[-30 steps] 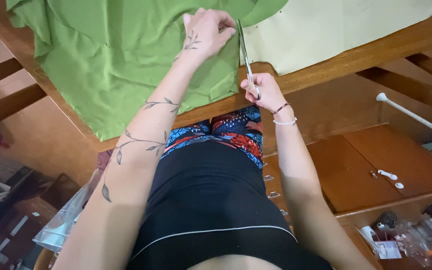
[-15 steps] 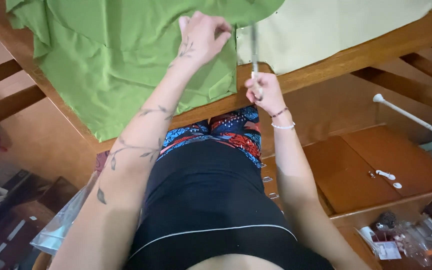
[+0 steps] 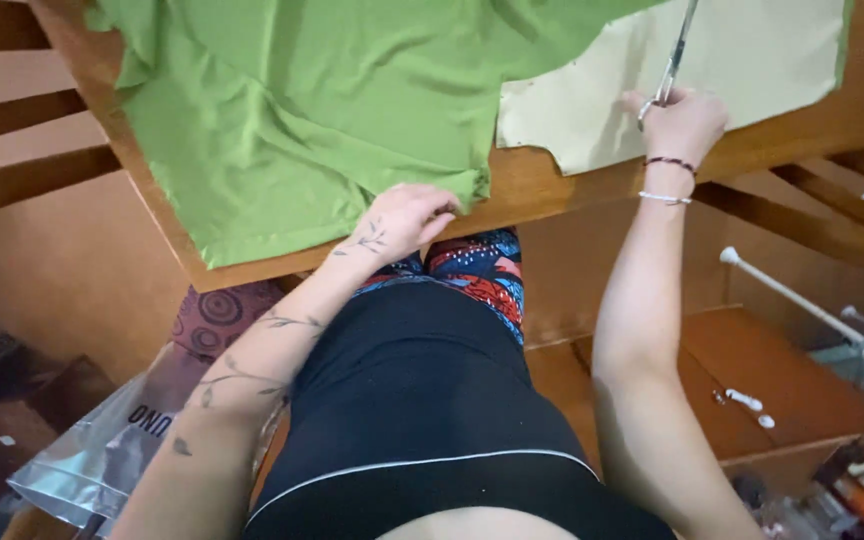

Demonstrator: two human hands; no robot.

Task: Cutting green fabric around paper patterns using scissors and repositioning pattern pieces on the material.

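A green cloth lies spread over a wooden table, hanging over the near edge. My left hand pinches the cloth's lower corner at the table edge. Beside the cloth lies a pale cream sheet. My right hand is closed around the handles of metal scissors, whose blades point away from me over the cream sheet, near the green cloth's right edge. Thin bracelets circle the right wrist.
A clear plastic bag and a patterned maroon cushion sit low on the left. A wooden chest with small white pieces stands at the right, a white rod above it. Clutter fills the bottom right corner.
My left hand slid from the middle of the cloth down to its corner at the table edge. My right hand moved up and right with the scissors onto the cream sheet.
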